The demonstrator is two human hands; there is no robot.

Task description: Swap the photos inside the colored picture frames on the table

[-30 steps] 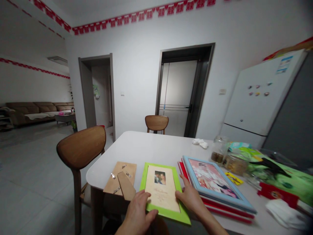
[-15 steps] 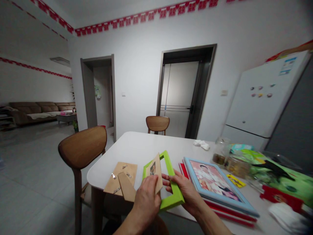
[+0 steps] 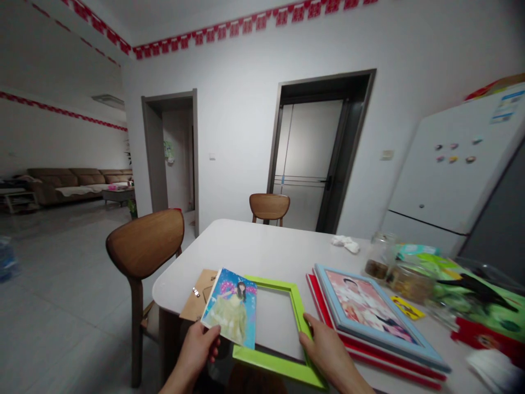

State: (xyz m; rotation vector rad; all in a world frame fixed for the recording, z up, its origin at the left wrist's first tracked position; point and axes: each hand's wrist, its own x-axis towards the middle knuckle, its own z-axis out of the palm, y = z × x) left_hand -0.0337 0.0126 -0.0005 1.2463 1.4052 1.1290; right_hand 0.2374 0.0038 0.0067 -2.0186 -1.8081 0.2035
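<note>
My left hand (image 3: 202,345) pinches the lower left corner of a blue photo print (image 3: 233,309) showing a figure in a pale dress. The print overlaps the left side of a green picture frame (image 3: 298,306), whose opening shows the table through it. Around the frame's right side, my right hand (image 3: 322,342) is closed. A brown backing board (image 3: 197,298) with metal clips lies partly under the print at the table's left edge. To the right, a light blue framed picture (image 3: 369,312) rests on red frames (image 3: 318,293).
Glass jars (image 3: 379,257), a yellow card (image 3: 407,308), green bags (image 3: 492,306) and a red packet (image 3: 484,336) crowd the right side of the white table (image 3: 254,241). Crumpled tissue (image 3: 345,244) lies farther back. Wooden chairs (image 3: 147,243) stand left and behind.
My left hand has moved left with the print, whose picture side now faces me. The green frame has tilted flatter, and its opening shows more fully. The view has shifted slightly.
</note>
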